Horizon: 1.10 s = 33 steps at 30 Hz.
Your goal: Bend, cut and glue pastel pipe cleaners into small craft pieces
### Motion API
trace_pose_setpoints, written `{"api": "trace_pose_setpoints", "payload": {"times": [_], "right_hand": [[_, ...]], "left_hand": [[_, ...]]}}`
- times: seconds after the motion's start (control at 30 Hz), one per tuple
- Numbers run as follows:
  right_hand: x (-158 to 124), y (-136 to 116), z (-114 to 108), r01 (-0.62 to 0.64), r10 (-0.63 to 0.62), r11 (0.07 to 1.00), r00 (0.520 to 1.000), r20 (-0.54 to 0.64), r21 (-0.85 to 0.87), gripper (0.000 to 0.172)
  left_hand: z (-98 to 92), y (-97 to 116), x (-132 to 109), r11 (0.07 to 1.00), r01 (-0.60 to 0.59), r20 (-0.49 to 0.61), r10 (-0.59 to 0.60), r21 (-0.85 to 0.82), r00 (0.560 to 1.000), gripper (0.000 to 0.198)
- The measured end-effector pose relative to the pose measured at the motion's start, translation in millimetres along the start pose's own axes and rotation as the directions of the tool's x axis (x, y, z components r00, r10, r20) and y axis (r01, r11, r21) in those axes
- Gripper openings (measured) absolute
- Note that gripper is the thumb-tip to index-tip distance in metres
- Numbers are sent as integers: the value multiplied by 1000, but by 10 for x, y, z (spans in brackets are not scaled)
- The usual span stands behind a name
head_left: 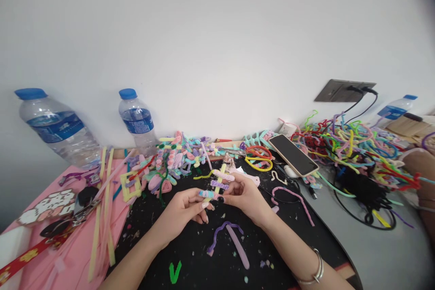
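Pinching with the left grip, with thumb and fingertips drawn together on the blue-banded end of a chenille piece. Pinching also with the right grip, with thumb and forefinger brought close at the other side of that same lower end. Holding the chenille piece at the centre, above the black table, tilted with its far end pointing away from the body. Banded across a pale yellow stem in pale pink, purple and blue. Hidden partly behind the fingers, so cannot tell exactly how the lowest turn wraps.

Lying nearer than both hands on the table: a thin bent purple stem, just beside a thicker lilac strip, and well to the left of these, a green V-shaped stem. Right of the right grip, a curved pink stem. Farther back, a dark-screened phone, and beside it a big tangle of coloured stems. Beyond the left grip, a heap of pastel chenille shapes, piled toward the wall.

Over at the left, pink sheeting under long pale yellow strips, with a large bottle and a smaller bottle behind. Around the right wrist, a silver bangle. At the far right edge, part of another person's arm.
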State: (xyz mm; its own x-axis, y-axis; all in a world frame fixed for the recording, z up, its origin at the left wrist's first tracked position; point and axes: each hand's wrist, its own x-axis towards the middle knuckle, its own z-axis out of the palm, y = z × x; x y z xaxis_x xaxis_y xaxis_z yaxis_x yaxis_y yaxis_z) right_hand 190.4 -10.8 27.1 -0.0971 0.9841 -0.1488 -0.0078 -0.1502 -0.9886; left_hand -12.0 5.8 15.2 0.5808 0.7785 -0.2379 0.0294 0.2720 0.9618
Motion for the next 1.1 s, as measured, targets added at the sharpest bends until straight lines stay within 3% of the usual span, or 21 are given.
{"api": "trace_pose_setpoints", "payload": {"times": [0.73, 1.1], "right_hand": [[-3, 9, -34, -1, 7, 998, 996, 89, -60, 40], [-25, -27, -5, -12, 1, 998, 986, 167, 68, 42]], "left_hand": [[-21, 24, -3, 999, 28, 40, -29, 33, 999, 26], [-14, 0, -5, 999, 23, 57, -26, 38, 998, 27]]}}
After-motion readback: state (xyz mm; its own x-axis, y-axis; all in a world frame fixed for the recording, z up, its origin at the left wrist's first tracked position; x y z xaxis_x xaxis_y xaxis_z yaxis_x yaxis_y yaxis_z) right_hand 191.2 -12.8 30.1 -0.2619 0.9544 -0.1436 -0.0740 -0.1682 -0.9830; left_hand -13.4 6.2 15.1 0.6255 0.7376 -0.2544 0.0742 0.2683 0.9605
